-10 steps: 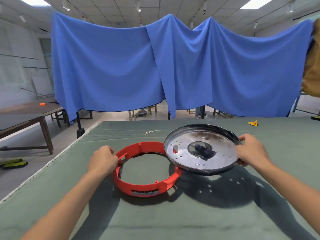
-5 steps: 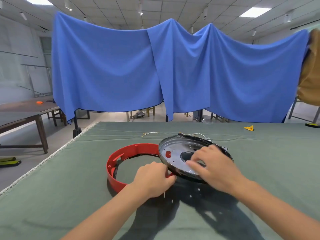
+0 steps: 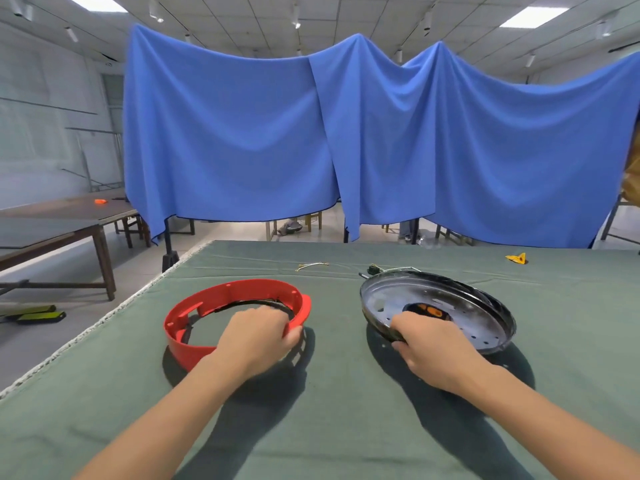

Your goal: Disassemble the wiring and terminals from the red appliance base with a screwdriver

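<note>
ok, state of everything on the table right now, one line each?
red ring base: separate from the plate, tilted, near side gripped by left hand
metal plate: tilted, near-left rim gripped by right hand, wiring at its far edge
loose wires: lying on the cloth, untouched
yellow piece: lying far right, untouched
green table cloth: spread flat

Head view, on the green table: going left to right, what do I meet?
Red appliance base gripped by the left hand → loose wires farther back → metal plate held at its near rim by the right hand → small yellow object at the far right.
</note>
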A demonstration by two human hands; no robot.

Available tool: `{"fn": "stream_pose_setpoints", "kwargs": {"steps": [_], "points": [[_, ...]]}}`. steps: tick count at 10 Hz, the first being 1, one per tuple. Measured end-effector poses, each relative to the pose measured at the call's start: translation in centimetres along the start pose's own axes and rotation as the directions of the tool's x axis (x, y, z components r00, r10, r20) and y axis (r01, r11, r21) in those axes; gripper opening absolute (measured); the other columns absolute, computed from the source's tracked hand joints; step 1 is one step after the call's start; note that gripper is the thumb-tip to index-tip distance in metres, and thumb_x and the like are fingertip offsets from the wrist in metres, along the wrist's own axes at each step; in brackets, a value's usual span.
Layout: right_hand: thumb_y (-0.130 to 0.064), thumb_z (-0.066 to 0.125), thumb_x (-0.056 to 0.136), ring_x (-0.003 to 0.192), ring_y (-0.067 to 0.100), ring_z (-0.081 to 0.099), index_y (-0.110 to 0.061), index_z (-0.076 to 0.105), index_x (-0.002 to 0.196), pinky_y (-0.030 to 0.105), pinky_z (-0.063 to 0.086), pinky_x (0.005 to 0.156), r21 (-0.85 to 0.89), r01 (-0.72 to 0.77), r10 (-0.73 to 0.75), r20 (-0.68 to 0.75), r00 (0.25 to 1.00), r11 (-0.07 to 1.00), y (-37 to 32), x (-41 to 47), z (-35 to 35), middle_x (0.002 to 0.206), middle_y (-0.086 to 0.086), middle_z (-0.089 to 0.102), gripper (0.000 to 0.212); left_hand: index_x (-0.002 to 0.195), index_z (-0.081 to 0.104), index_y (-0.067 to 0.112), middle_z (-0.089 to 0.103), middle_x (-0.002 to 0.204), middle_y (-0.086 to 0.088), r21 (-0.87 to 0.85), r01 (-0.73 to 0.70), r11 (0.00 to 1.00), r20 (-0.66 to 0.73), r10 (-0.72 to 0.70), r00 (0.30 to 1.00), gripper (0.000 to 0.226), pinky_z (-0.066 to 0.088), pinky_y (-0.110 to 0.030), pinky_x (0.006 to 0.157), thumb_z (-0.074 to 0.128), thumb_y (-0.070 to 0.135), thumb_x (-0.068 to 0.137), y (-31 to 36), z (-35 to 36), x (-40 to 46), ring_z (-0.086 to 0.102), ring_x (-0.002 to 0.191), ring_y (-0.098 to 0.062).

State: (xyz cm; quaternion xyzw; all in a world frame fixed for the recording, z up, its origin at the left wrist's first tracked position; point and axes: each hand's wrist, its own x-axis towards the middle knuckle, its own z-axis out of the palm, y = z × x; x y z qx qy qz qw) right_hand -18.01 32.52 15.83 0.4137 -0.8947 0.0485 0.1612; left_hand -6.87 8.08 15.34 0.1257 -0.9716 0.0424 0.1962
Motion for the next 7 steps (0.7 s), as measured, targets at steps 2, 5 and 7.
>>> {"fn": "stream_pose_setpoints", "kwargs": {"steps": [2,5,7], "points": [[-0.032,0.04,0.1,0.109,0.024,0.052,-0.016,0.048,0.112,0.034,0.036,0.07,-0.116,0.073,-0.064,0.078,0.995,0.991,-2.3,0.4,3.1,0.115,0.001,0.053,0.021,0.074,0.052,0.019,0.064,0.082,0.0,-0.064,0.044,0.997,-0.054,-0.047,0.997,0.047,0.041,-0.034,0.065,0.031,0.058,0.091,-0.3,2.4,-1.7,0.061,0.081,-0.024],[-0.043,0.039,0.097,0.098,0.022,0.054,-0.018,0.047,0.103,0.032,0.031,0.062,-0.087,0.024,-0.027,-0.041,0.999,0.996,-3.1,-0.1,4.4,0.106,-0.001,0.054,0.027,0.074,0.065,0.015,0.062,0.074,0.004,-0.196,-0.046,0.98,-0.405,-0.038,0.913,0.026,0.049,-0.033,0.055,0.043,0.029,0.081,0.3,1.5,-6.4,0.058,0.075,-0.021],[-0.044,0.039,0.097,0.102,0.017,0.049,-0.021,0.047,0.106,0.028,0.032,0.064,-0.002,-0.084,0.084,-0.095,0.992,0.996,-3.6,-0.4,4.2,0.106,-0.006,0.05,0.026,0.076,0.066,0.01,0.063,0.083,-0.003,-0.25,-0.041,0.967,-0.457,-0.08,0.886,0.022,0.049,-0.038,0.065,0.047,0.02,0.078,1.1,1.0,-6.5,0.058,0.08,-0.027]]}}
